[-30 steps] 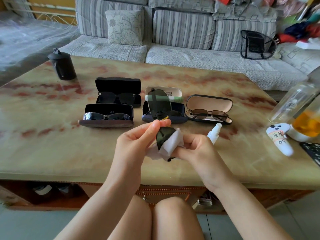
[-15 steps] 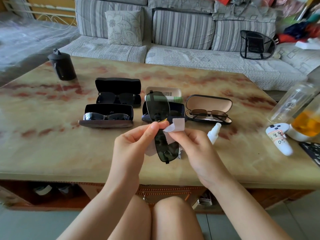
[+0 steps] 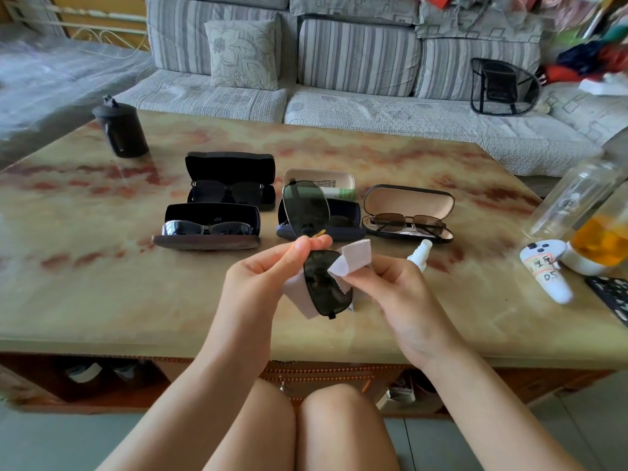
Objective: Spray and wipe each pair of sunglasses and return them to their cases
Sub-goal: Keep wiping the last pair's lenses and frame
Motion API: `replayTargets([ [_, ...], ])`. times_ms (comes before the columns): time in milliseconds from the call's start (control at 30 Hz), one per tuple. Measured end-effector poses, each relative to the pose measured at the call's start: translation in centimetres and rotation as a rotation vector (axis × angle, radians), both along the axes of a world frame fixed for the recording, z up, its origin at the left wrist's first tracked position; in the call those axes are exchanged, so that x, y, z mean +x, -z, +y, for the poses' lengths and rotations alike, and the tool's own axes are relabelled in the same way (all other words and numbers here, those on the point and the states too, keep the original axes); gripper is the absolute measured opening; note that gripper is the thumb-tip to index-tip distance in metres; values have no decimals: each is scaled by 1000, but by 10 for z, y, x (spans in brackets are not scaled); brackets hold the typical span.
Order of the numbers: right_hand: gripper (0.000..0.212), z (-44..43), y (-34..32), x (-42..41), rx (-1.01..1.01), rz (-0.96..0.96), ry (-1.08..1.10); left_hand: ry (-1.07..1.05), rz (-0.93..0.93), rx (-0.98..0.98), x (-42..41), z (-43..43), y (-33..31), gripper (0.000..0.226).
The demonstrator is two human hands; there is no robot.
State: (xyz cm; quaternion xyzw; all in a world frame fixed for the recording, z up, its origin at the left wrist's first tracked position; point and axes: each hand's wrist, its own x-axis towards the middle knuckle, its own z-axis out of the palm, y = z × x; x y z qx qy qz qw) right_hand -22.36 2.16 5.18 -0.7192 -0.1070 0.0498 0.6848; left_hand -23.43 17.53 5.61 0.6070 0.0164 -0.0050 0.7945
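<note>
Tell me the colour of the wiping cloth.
White: the cloth, clearest in the head view.

A person's left hand [image 3: 268, 277] pinches dark sunglasses [image 3: 324, 287] at the bridge, one lens rising above the fingers [image 3: 306, 244], the other hanging below them. The right hand [image 3: 397, 287] pinches a white cloth [image 3: 353, 260] against the lower lens. Just beyond the right fingers, a white spray bottle [image 3: 420, 253] lies on the marbled tabletop [image 3: 102, 300]; farther beyond, a tan-lined case [image 3: 409, 200] sits open.
</note>
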Motion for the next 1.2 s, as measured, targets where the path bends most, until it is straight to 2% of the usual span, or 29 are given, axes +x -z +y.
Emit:
replayTargets([
  [33,11,0,-1,1,16,36,14,15,3,12,0,0,0,32],
  [167,45,2,-4,4,49,120,49,20,32,64,-2,-3,-1,29],
  [367,51,18,3,-4,160,235,164,-33,14,40,-3,-6,0,27],
  [500,39,28,3,-10,211,268,147,-63,-6,9,-6,-9,3,29],
  [733,43,25,1,-11,217,275,176,-31,-10,43,-6,-6,3,29],
  [867,17,18,-3,-10,138,175,214,-21,-13,49,-4,-4,1,26],
  [1033,37,12,-2,-8,82,110,191,-41,2,33,-3,-3,0,31],
  [1200,18,5,2,-11,98,104,142,-32,21,-16,-1,-4,-3,32],
])
